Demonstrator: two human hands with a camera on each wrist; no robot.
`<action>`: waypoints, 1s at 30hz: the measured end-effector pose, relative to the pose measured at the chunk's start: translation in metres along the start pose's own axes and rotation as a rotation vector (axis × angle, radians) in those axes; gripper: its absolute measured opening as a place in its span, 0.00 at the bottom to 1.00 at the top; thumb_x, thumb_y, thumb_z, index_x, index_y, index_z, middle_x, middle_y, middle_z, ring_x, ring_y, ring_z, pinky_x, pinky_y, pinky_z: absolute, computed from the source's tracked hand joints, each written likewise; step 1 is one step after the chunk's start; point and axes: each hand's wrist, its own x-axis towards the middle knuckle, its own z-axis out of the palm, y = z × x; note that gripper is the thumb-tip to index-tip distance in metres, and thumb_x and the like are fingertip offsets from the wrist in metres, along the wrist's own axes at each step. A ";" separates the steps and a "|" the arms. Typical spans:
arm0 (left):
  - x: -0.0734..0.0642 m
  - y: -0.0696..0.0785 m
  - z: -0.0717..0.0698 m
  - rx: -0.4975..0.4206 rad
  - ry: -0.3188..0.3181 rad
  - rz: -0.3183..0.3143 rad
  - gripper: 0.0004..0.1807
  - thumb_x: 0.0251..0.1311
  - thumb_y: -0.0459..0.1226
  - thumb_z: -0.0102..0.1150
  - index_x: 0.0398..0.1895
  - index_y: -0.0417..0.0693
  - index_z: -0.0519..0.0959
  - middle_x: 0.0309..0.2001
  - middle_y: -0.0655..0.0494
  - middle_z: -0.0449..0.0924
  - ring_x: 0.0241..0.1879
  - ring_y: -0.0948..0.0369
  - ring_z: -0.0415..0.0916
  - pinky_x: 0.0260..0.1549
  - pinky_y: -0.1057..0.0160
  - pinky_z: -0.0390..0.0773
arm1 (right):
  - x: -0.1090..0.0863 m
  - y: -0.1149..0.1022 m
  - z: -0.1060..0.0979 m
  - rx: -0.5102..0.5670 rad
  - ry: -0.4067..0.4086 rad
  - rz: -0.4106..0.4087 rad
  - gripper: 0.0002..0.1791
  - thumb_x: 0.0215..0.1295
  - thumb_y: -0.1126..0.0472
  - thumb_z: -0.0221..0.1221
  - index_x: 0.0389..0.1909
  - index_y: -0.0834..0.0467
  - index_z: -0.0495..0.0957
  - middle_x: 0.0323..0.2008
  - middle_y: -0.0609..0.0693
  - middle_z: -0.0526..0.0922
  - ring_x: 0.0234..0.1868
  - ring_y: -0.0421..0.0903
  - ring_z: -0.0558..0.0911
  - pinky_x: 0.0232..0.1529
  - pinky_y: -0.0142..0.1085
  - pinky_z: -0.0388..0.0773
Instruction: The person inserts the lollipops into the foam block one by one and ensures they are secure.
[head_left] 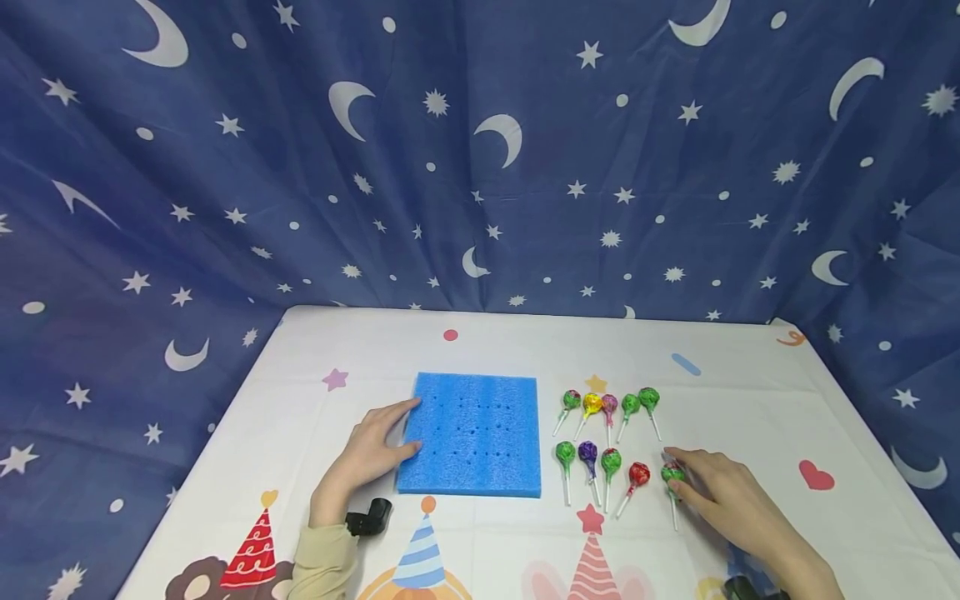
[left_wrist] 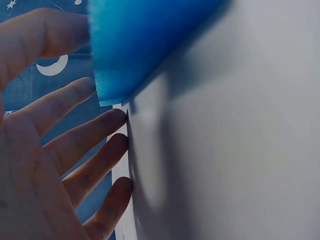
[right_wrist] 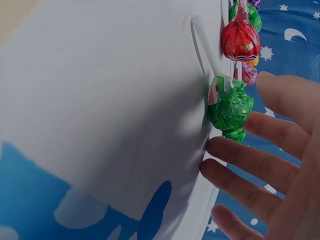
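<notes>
A blue foam block [head_left: 480, 437] with rows of small holes lies flat on the table. At its left edge is my left hand [head_left: 375, 446], thumb and index finger spread along the side; the left wrist view shows the other fingers straight beside the foam's corner [left_wrist: 145, 45]. My right hand [head_left: 723, 492] reaches around a green-wrapped lollipop [head_left: 672, 473] at the right end of the front row. In the right wrist view the thumb stands apart from this green lollipop [right_wrist: 231, 107], and the fingers are extended beside and below it.
Several lollipops lie in two rows right of the foam, among them a yellow one [head_left: 592, 403], a purple one [head_left: 588, 452] and a red one [head_left: 638, 475]. A white cloth with party prints covers the table [head_left: 360, 333]. Behind hangs a blue star-and-moon curtain [head_left: 525, 208].
</notes>
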 end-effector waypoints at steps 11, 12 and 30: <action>0.000 -0.002 0.001 -0.004 0.013 0.005 0.35 0.55 0.43 0.63 0.68 0.53 0.68 0.67 0.45 0.68 0.67 0.43 0.61 0.61 0.36 0.60 | 0.002 0.000 0.002 -0.040 0.026 -0.024 0.27 0.55 0.50 0.67 0.54 0.58 0.79 0.48 0.56 0.83 0.53 0.61 0.79 0.54 0.63 0.68; 0.000 -0.002 0.002 -0.004 0.012 0.003 0.34 0.55 0.43 0.63 0.68 0.53 0.68 0.67 0.45 0.68 0.67 0.44 0.61 0.61 0.36 0.60 | 0.002 0.000 0.003 -0.045 0.031 -0.028 0.26 0.54 0.50 0.67 0.53 0.58 0.79 0.48 0.56 0.84 0.53 0.61 0.79 0.54 0.63 0.68; 0.001 -0.002 0.002 0.010 0.001 -0.007 0.34 0.56 0.44 0.62 0.68 0.53 0.67 0.68 0.46 0.68 0.68 0.44 0.59 0.62 0.36 0.58 | 0.006 0.004 0.004 -0.035 0.061 -0.061 0.20 0.50 0.53 0.70 0.44 0.54 0.82 0.41 0.47 0.83 0.47 0.54 0.82 0.48 0.58 0.73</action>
